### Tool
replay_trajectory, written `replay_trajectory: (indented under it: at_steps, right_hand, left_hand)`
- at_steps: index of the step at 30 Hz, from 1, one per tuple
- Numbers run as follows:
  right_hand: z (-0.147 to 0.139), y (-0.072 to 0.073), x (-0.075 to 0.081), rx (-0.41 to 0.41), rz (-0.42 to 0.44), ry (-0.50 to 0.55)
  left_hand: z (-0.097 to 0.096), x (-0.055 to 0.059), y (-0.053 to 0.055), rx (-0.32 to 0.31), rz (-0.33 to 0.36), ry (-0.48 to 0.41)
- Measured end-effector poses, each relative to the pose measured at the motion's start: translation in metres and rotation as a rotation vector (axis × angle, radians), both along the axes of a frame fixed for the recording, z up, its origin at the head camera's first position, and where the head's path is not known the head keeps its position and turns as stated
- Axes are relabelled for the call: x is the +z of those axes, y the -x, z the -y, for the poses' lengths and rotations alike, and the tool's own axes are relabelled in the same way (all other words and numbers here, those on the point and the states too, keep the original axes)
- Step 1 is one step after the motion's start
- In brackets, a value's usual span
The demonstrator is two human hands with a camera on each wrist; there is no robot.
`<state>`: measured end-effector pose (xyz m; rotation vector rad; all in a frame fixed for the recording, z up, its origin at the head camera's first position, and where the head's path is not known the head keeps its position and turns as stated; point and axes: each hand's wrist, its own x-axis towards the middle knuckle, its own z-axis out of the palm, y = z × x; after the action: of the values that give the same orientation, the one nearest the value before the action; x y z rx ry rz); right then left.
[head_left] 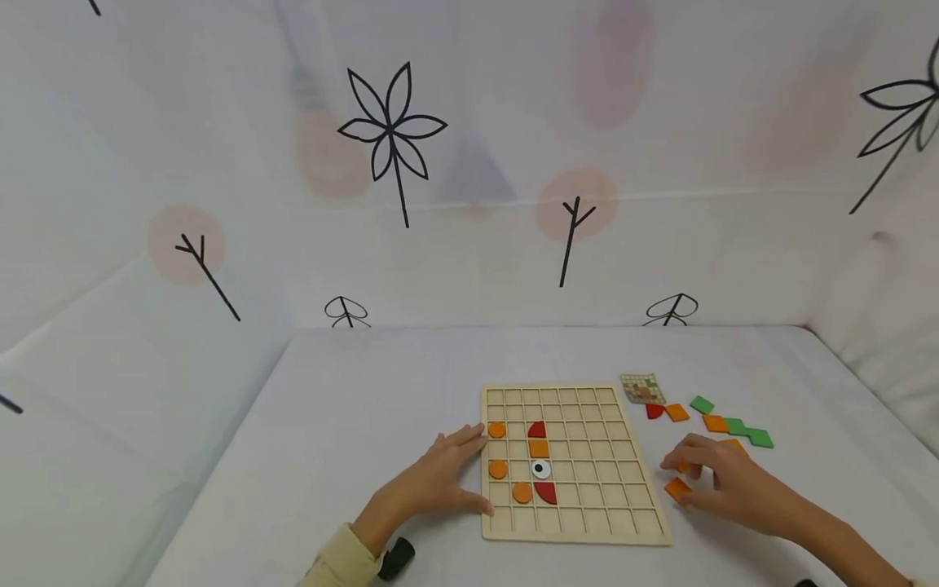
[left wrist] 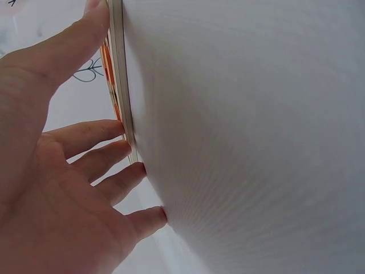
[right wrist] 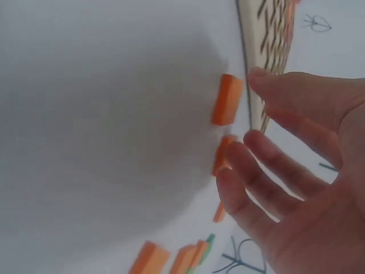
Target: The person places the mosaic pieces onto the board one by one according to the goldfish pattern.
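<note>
A wooden grid board lies flat on the white surface. On its left columns sit orange circles, red quarter circles, an orange square and a white eye piece. My left hand rests at the board's left edge, fingers spread and fingertips touching the rim. Just right of the board, my right hand hovers with bent, parted fingers over loose orange squares. In the right wrist view, one orange square lies near the thumb; nothing appears pinched.
Behind the right hand lie a small pattern card, a red piece, orange diamonds and several green pieces. A dark object is beside the left sleeve. Patterned white cloth rises behind the table.
</note>
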<state>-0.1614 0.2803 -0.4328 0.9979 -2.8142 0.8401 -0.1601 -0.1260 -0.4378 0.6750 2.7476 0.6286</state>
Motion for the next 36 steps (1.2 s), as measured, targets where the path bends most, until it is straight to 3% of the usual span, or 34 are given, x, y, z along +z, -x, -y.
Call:
replay_trajectory:
  at_steps: [2, 7, 10, 21, 28, 36]
  right_hand:
    - [-0.003, -0.001, -0.002, 0.012, 0.065, -0.005]
    - [-0.002, -0.001, -0.003, -0.050, 0.207, -0.078]
    - [-0.001, -0.001, -0.004, -0.041, 0.185, -0.081]
    - [0.003, -0.003, -0.010, 0.027, -0.026, 0.040]
    - [0.013, -0.001, -0.002, 0.003, 0.056, 0.052]
    - [0.031, 0.001, 0.001, 0.111, 0.046, 0.143]
  left_hand:
    - [0.000, 0.001, 0.000, 0.000, 0.000, 0.000]
    - [0.000, 0.002, 0.000, -0.002, 0.005, -0.007]
    - [0.000, 0.002, 0.000, 0.002, 0.009, -0.009]
    - [0.000, 0.001, -0.001, 0.004, 0.002, 0.001]
    - [0.000, 0.000, 0.000, 0.004, 0.006, -0.006]
    - [0.000, 0.000, 0.000, 0.001, 0.002, 0.001]
